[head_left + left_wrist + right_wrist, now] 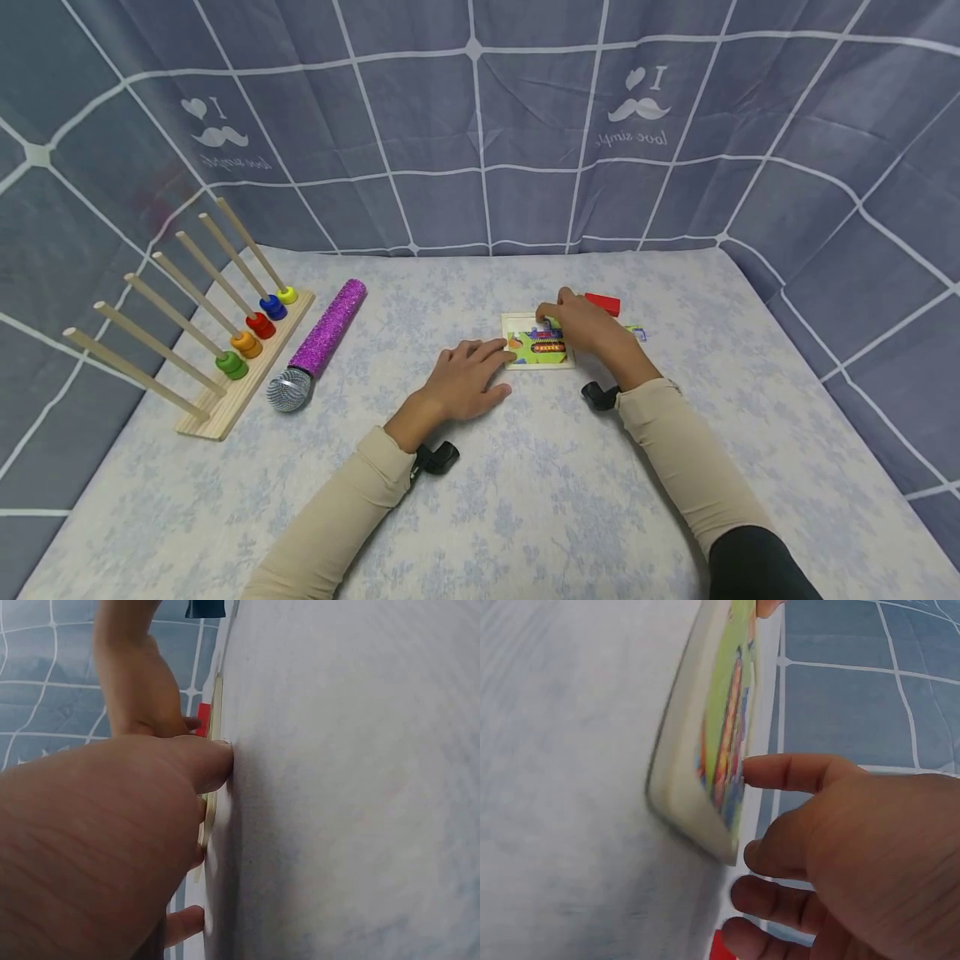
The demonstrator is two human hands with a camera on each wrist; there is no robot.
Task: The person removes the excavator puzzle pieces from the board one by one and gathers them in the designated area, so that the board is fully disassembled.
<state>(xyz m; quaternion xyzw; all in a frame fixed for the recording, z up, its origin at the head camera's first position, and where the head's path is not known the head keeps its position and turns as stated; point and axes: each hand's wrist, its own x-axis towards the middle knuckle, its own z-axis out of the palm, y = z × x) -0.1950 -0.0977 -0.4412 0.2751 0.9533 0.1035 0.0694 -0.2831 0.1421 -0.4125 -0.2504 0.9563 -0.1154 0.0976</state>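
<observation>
A small wooden-framed picture puzzle (537,347), green with a red and yellow vehicle, lies on the table between both hands. The left hand (467,382) stretches its fingers to the frame's left edge, fingertips right at the border. Over the puzzle's upper right part reaches the right hand (588,327), its fingers bent downward. In the right wrist view one fingertip (751,771) touches the picture surface (731,724), while the other fingers bend loosely beside the frame. No object shows between them. Part of the picture is hidden under the right hand.
A red block (603,304) lies behind the right hand, and a small green printed piece (637,332) shows beside its wrist. At left are a purple glitter microphone (328,333) and a wooden peg stand (217,417) with coloured rings. Grey-blue checked curtains (480,125) surround the table.
</observation>
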